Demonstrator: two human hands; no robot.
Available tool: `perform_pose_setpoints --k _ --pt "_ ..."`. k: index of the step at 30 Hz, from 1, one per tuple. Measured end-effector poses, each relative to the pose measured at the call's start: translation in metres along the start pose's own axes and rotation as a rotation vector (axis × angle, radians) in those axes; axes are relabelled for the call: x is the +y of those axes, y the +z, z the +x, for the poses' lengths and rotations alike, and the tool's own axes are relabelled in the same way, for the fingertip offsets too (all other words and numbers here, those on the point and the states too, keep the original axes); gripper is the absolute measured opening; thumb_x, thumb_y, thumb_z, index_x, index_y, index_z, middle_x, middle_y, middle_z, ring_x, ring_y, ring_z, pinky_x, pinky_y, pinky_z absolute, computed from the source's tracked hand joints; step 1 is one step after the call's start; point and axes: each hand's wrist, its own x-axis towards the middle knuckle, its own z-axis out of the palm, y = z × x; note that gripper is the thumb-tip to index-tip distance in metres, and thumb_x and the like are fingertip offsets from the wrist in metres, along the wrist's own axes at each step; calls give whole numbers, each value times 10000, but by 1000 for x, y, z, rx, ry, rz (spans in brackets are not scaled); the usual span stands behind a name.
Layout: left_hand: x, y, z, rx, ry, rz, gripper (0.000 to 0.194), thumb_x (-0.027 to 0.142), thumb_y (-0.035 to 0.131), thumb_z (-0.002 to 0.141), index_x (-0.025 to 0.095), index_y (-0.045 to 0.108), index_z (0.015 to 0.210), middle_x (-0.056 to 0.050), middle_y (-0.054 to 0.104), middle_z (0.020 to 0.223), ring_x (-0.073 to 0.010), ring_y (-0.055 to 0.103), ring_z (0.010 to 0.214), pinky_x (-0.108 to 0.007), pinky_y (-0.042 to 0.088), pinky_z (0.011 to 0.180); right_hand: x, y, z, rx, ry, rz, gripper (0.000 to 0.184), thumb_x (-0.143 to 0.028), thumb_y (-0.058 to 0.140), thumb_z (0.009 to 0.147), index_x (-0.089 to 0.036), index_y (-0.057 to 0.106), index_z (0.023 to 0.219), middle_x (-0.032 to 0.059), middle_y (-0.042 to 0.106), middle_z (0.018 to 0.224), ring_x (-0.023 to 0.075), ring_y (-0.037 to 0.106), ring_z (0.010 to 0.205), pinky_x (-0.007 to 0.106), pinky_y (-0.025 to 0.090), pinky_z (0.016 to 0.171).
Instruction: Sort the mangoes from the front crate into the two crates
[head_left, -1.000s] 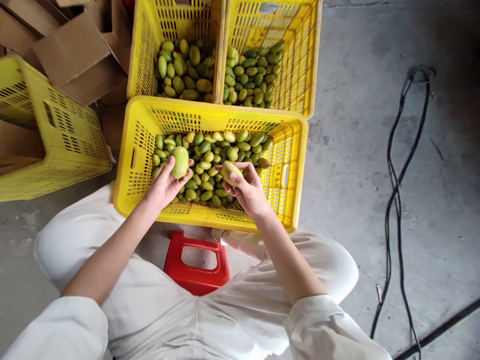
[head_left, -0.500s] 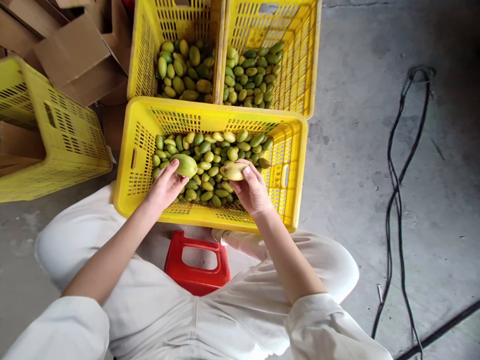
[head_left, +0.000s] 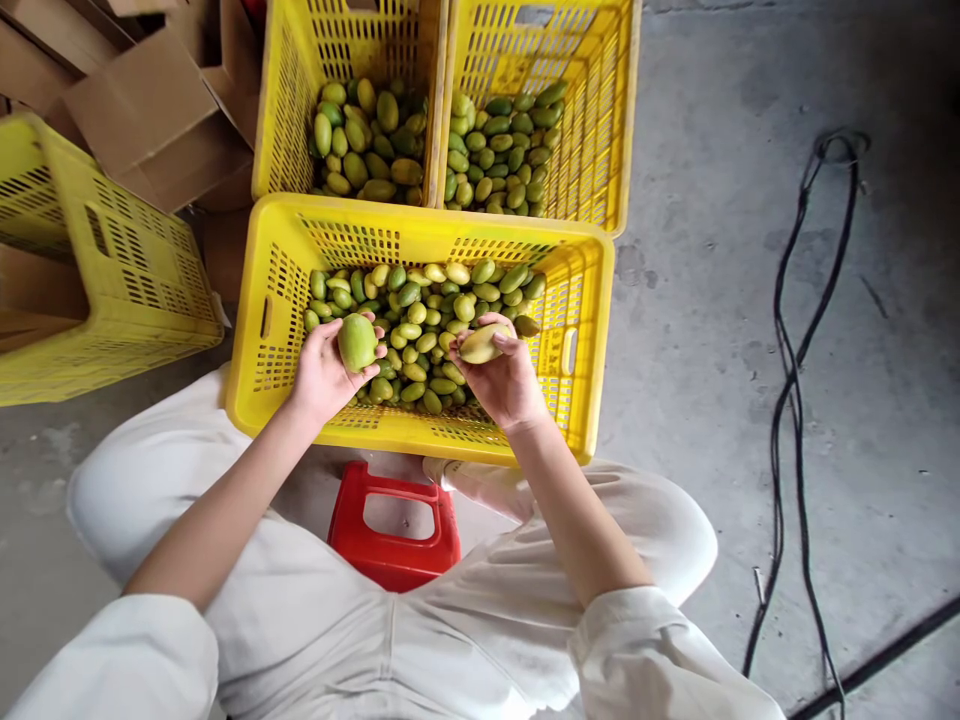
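Observation:
Over the near yellow crate [head_left: 244,370], my left hand [head_left: 321,378] cradles a plump green mango [head_left: 357,342] in its upturned palm, the fingers curled around it. A paler, yellow-green mango [head_left: 481,344] sits in my right hand [head_left: 511,385], between the thumb and the fingers. Beneath both hands, the crate holds a heap of mangoes [head_left: 413,372] in greens and yellows. My hands partly hide that heap.
Two more yellow crates, one at back left [head_left: 276,130] and one at back right [head_left: 611,130], hold mangoes. Another yellow crate [head_left: 150,290] and cardboard boxes [head_left: 142,105] are at the left. A red stool [head_left: 397,565] stands below; black cables [head_left: 791,375] lie on the right floor.
The mango in my left hand has turned, and that palm now faces up more. My right hand has rolled its mango and shifted slightly right. The crates stay put.

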Motion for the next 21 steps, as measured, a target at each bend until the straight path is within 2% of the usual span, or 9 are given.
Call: perform_pose_setpoints --k 4,10,15,18,21 --pt "3 -1 -1 5 25 -67 243 339 588 987 171 746 1063 -96 745 905 -184 693 711 -230 483 505 -3 4 -3 -22 52 19 425 -434 877 745 -327 556 1002 -43 693 842 197 685 842 350 641 792" --pt "0 -1 1 3 42 -21 253 357 633 1017 175 765 1134 -100 763 946 -176 707 738 -222 493 519 -4 4 -3 -14 25 13 469 -340 910 700 -312 537 983 -48 663 949 127 548 670 288 506 595" --pt "-4 -2 6 67 123 11 234 409 810 957 196 766 1045 -79 771 971 -115 669 687 -181 489 521 -5 4 -5 38 19 -20 494 -392 969 672 -298 667 1051 -13 696 1081 106 492 676 268 459 564" --pt "-4 -2 8 68 147 15 227 405 845 937 201 768 997 -69 777 968 -100 653 669 -173 480 509 -7 4 -5 15 30 -62 505 -412 930 722 -281 735 1170 -8 651 985 116 499 690 274 477 578" --pt "-5 0 8 60 144 4 203 383 806 977 188 761 944 -68 779 958 -89 626 648 -171 464 496 -7 3 -6 -12 58 -66 518 -384 869 752 -277 747 1244 -9 638 942 137 563 738 295 551 648"
